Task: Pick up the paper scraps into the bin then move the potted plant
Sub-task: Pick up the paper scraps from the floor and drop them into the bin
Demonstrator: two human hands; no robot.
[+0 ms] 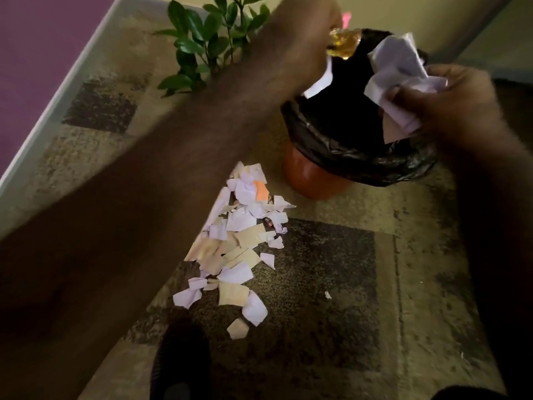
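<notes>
I'm mid-way through binning: my right hand (pixel 450 108) grips crumpled paper scraps (pixel 403 79) over the black-lined bin (pixel 354 157), my left hand (pixel 311 33) pinches a gold wrapper (pixel 344 44). Next I should release both, then gather the pile (pixel 239 243) on the carpet; potted plant (pixel 207 44) waits behind.

One bin (pixel 314 180), one potted plant (pixel 199 44), two hands, many paper scraps (pixel 239 241)

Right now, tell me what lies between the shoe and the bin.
In the head view, a pile of paper scraps on the carpet lies between the shoe and the bin.
</notes>
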